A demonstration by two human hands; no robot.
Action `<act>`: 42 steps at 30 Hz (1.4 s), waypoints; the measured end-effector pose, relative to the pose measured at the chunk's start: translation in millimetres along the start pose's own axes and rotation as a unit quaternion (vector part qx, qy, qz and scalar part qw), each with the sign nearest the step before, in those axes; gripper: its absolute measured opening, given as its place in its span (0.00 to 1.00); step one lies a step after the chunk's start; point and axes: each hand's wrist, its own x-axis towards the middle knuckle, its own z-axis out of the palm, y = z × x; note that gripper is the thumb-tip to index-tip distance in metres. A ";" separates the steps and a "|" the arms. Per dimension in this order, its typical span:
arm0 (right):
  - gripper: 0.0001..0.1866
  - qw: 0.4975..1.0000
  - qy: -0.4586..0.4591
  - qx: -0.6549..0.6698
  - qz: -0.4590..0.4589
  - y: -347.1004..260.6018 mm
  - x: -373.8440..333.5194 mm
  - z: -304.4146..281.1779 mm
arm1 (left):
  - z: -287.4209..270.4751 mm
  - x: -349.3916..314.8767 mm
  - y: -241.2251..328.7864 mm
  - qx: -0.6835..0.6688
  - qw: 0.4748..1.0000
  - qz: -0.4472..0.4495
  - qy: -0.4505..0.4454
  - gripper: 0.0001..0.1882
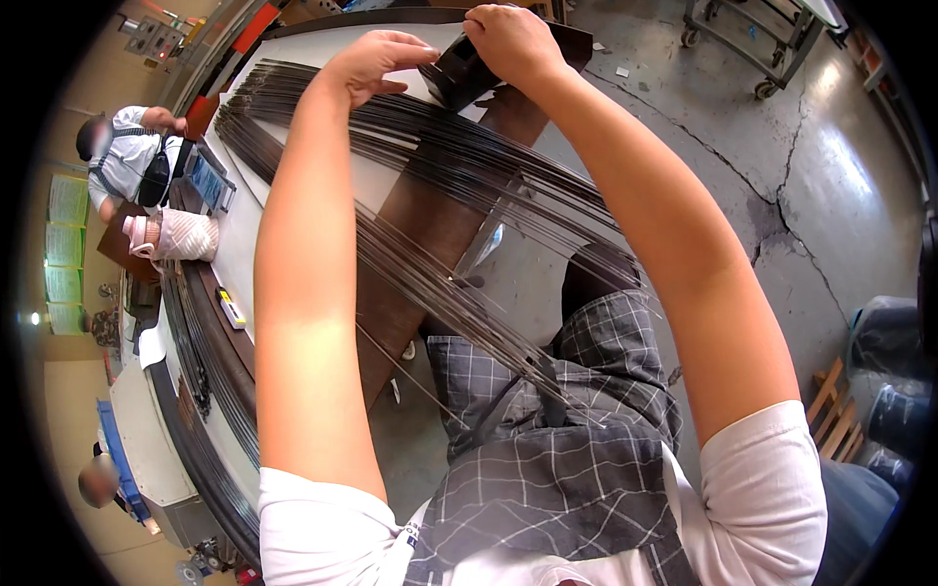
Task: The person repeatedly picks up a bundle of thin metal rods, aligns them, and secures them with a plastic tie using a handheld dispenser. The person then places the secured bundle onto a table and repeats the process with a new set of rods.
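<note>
- Surface (318,44): white section, upper left.
- Dark strips (420,142): fanned, upper left to centre.
- Black block (457,76): upper centre.
- Left hand (376,64): thumb and fingers parted, beside block.
- Right hand (518,44): fingers bent at block; grip cannot be determined.

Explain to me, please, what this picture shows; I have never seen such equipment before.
There is no robot here: these are a person's two bare hands. The picture comes from a wide fisheye camera worn on the head, looking down, so straight edges bend. Across the white tabletop and a brown panel lie many thin dark strips, reaching toward the person's checked apron. The right hand curls over a black box-like piece; how firmly it grips is unclear. The left hand is open beside that piece. Toward the picture's left are a pink bottle and a small yellow-and-white tool.
</note>
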 end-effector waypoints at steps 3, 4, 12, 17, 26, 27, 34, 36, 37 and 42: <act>0.10 1.000 0.004 0.009 0.021 -2.0 0.7 -1.1 | -6.6 -7.4 2.3 0.004 1.000 -0.020 0.005 0.09; 0.10 0.999 0.008 0.013 0.033 -2.6 0.2 -0.9 | -5.9 -7.7 1.8 0.022 0.999 -0.027 0.008 0.09; 0.08 0.998 0.060 -0.010 -0.024 7.2 1.5 13.2 | 0.3 -13.7 -3.0 0.049 0.996 -0.073 0.020 0.11; 0.08 0.998 0.022 -0.054 -0.036 3.6 2.1 12.8 | 14.6 -9.6 -11.2 0.218 0.964 -0.108 0.108 0.12; 0.11 0.996 -0.062 0.044 -0.044 -59.5 -28.3 -35.5 | 34.7 -112.0 -25.4 0.009 0.954 0.130 0.270 0.11; 0.14 0.980 -0.192 0.046 0.010 -85.9 -39.9 -43.5 | 35.8 -135.6 -19.7 -0.047 0.958 0.126 0.253 0.11; 0.07 0.900 -0.423 0.071 -0.075 -129.6 -110.9 -52.3 | 70.8 -214.4 -33.1 -0.250 0.926 0.150 0.239 0.09; 0.07 0.904 -0.411 0.042 -0.105 -132.2 -113.3 -48.2 | 87.6 -224.8 -35.0 -0.286 0.914 0.146 0.249 0.08; 0.07 0.900 -0.421 0.024 -0.110 -134.3 -113.5 -45.6 | 95.1 -228.6 -35.9 -0.304 0.907 0.143 0.254 0.07; 0.08 0.892 -0.426 -0.052 -0.139 -147.1 -113.7 -34.6 | 118.3 -242.6 -48.3 -0.303 0.908 0.137 0.253 0.06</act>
